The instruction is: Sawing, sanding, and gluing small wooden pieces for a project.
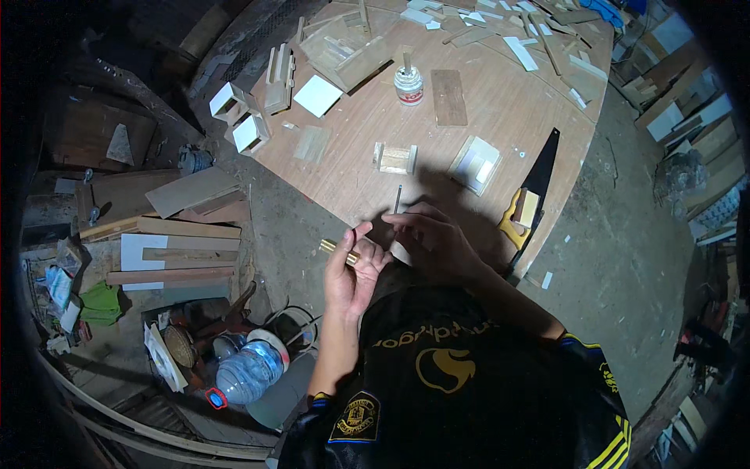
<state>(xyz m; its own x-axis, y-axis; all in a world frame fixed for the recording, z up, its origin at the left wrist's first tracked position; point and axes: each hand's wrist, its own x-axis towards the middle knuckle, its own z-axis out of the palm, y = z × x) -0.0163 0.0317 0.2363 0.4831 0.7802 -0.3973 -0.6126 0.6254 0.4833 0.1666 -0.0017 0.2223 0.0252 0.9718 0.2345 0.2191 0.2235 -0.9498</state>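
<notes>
My left hand (353,273) is curled at the table's near edge, closed around a short gold-coloured cylindrical piece (329,247) that pokes out past the thumb. Close beside it, my right hand (434,238) pinches a thin pencil-like stick (398,198), which points away from me. What the stick is exactly is too small to tell. Just beyond the fingers a small wooden frame piece (395,159) lies on the table (367,105). To its right sits a small wooden block with a white top (475,165).
A handsaw (539,176) with a yellow handle lies along the right edge. Farther back stand a jar (408,85) with a stick in it, a brown wooden panel (448,98) and wooden boxes (344,51). Wood offcuts (519,52) cover the far right. A water bottle (251,370) lies at lower left.
</notes>
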